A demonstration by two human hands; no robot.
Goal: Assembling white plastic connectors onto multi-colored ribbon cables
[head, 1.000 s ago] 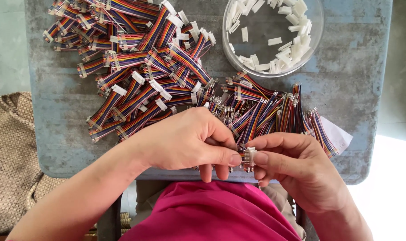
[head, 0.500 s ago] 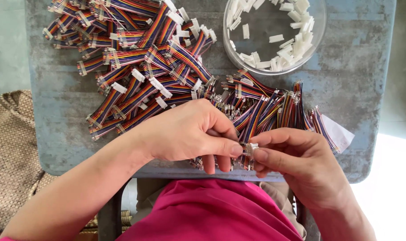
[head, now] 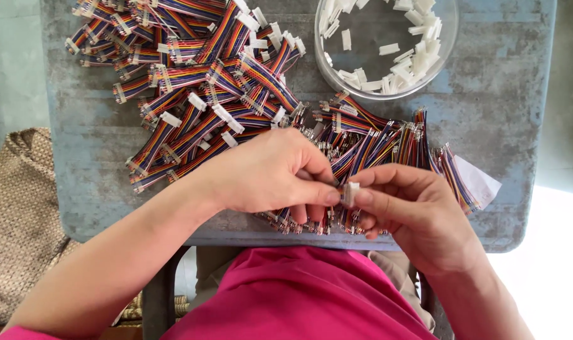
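Both hands, left hand [head: 270, 173] and right hand [head: 406, 204], pinched one white connector housing [head: 350, 192] at 6 o'clock, mid-fitting; seating wires looked next.

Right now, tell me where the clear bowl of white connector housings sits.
In the head view, the clear bowl sits at the table's far right, beyond the right hand, beside the multicoloured ribbon cables.

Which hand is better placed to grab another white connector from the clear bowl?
Probably the right hand: the clear bowl sits on its side. The left hand would have to cross over.
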